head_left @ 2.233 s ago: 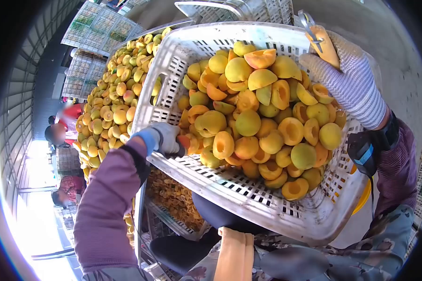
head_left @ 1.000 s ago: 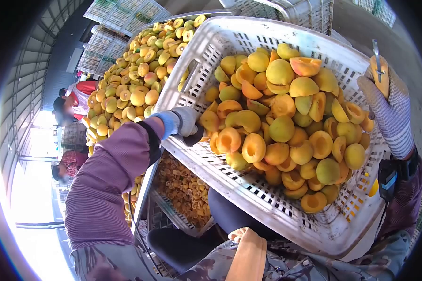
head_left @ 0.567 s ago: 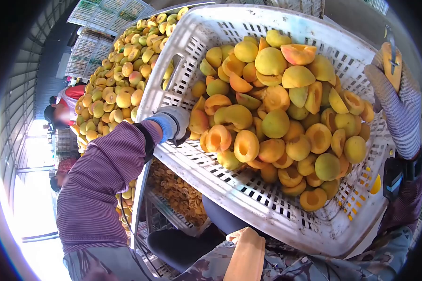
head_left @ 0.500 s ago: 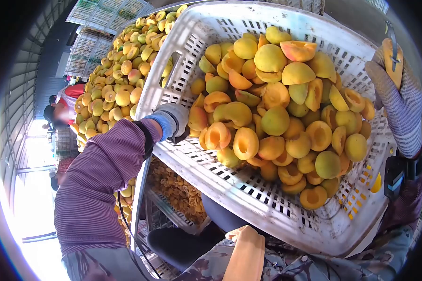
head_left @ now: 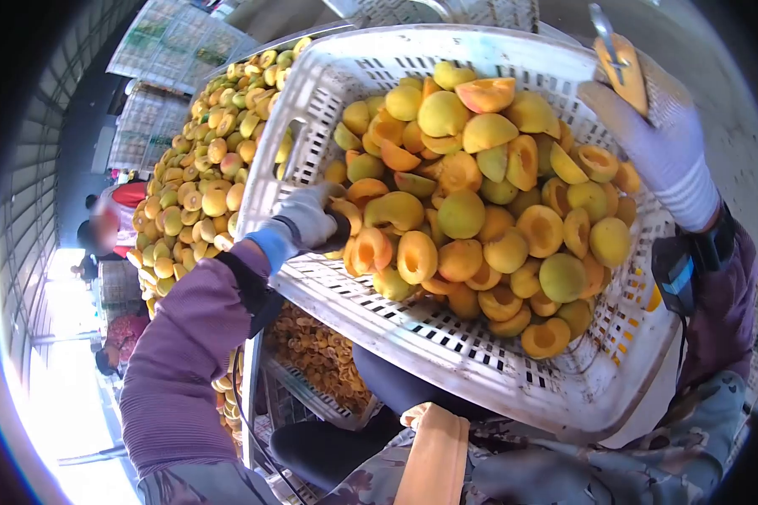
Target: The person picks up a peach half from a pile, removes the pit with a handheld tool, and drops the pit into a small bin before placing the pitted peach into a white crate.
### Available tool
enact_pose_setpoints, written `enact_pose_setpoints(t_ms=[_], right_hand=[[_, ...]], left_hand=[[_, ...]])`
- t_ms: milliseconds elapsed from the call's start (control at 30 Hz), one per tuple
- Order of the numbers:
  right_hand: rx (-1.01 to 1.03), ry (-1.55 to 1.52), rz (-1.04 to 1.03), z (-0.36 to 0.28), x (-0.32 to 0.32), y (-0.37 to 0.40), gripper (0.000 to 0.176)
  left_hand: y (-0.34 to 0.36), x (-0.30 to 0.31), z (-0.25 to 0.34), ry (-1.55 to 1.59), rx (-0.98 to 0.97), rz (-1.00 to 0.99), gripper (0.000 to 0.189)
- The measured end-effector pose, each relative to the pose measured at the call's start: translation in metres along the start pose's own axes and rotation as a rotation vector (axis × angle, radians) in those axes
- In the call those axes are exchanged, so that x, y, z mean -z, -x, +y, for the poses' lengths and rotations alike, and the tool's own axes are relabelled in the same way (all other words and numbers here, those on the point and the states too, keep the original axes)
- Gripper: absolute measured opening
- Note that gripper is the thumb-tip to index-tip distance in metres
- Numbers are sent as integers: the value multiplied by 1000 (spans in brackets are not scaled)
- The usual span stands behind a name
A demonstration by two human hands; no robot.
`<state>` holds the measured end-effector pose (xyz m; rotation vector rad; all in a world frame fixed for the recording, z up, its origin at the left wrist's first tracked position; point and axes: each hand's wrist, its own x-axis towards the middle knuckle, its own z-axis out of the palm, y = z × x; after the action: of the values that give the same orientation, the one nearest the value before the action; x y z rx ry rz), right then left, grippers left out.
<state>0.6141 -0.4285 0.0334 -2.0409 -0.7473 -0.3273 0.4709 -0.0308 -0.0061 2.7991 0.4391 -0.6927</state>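
A white slatted plastic crate (head_left: 480,400) fills the middle of the view, heaped with yellow peach halves (head_left: 460,214), some cut side up. My left hand (head_left: 310,217), in a grey-white glove, reaches into the crate's left end at the edge of the heap. Its fingers are curled against the nearest fruit, and I cannot tell what they hold. At the crate's upper right rim is my right hand (head_left: 661,139), also gloved. It is closed on a small pitting tool (head_left: 621,77) with a wooden handle and a narrow metal end pointing up.
Left of the crate lies a large heap of peach halves (head_left: 202,177). Below, a lower crate holds brownish scraps (head_left: 316,353). Stacked crates (head_left: 173,42) stand at the upper left. Another person (head_left: 122,210) in red is beyond the heap. A black cable runs by my left sleeve.
The crate and its peaches sit further left in view. My right hand has shifted left and slightly up with the tool. My left hand has turned, showing more of its fingers.
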Motion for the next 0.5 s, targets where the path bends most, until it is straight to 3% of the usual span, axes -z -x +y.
enact_pose_setpoints(t_ms=[67, 100, 133, 200, 267, 300, 333, 367, 400, 467, 500], right_hand=[[-15, -26, -110, 6, 4, 0, 34], [-12, -22, -90, 3, 4, -3, 34], [-17, -14, -74, -4, 4, -3, 34], [-34, -7, -63, -16, 7, -3, 35], [-91, -14, -85, -35, 16, -2, 35], [-135, -22, -113, -53, 27, -1, 35], [-199, -75, -174, -73, 35, -1, 36], [-97, 93, -51, -41, 15, -1, 35], [-105, 115, -52, -49, 21, 0, 35], [-352, 133, -160, -75, 29, -5, 34], [-310, 18, -182, -68, 29, -6, 32]], left_hand=[[6, 14, 20, -159, 39, 208, 39], [1, 23, 18, 185, 169, 191, 30], [4, 32, 28, 214, 88, 396, 29], [22, 41, 59, 146, -150, 522, 33], [25, 36, 74, 103, -291, 27, 41], [35, 30, 95, -109, -329, -90, 45], [41, 14, 105, -352, -381, -17, 47], [44, 8, 115, -372, -373, -47, 47], [46, 4, 125, -392, -364, -70, 46], [56, -4, 129, -358, -556, -141, 41], [65, -8, 142, -352, -551, -259, 39]])
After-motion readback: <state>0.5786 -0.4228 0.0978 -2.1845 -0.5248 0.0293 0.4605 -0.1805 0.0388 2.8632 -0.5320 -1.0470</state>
